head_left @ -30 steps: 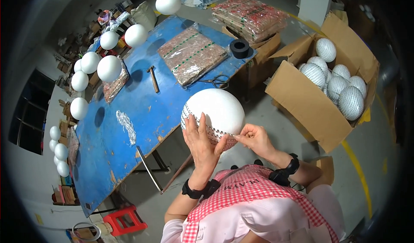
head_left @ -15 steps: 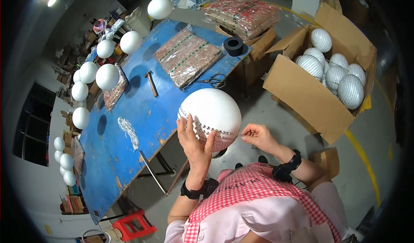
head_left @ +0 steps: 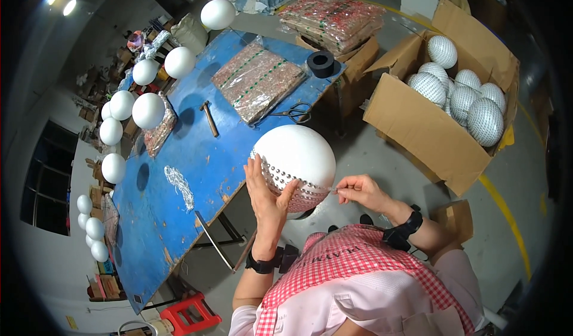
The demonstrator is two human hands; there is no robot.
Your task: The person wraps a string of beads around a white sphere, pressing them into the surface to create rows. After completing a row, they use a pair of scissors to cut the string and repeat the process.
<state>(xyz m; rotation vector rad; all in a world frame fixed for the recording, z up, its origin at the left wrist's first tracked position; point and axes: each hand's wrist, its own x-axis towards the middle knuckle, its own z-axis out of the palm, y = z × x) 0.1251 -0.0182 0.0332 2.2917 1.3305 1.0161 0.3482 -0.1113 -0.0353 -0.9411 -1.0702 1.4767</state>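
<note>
A large white foam ball (head_left: 298,157) is held in front of me, its lower part covered with rows of shiny sequin trim. My left hand (head_left: 267,194) presses flat against the ball's lower left side, fingers spread over the sequin rows. To the right of the ball, my right hand (head_left: 362,191) pinches the loose end of the sequin strip (head_left: 325,188), which runs back onto the ball's surface. Both wrists wear black bands.
A blue work table (head_left: 197,157) at left holds packs of sequin trim (head_left: 258,80), a hammer (head_left: 209,118), scissors (head_left: 292,113) and a black tape roll (head_left: 321,63). Plain white balls (head_left: 148,110) stand along its far side. An open cardboard box (head_left: 430,121) at right holds several finished balls.
My right hand has pulled slightly away from the ball to the right, drawing the strip end out. The left hand has stayed on the ball.
</note>
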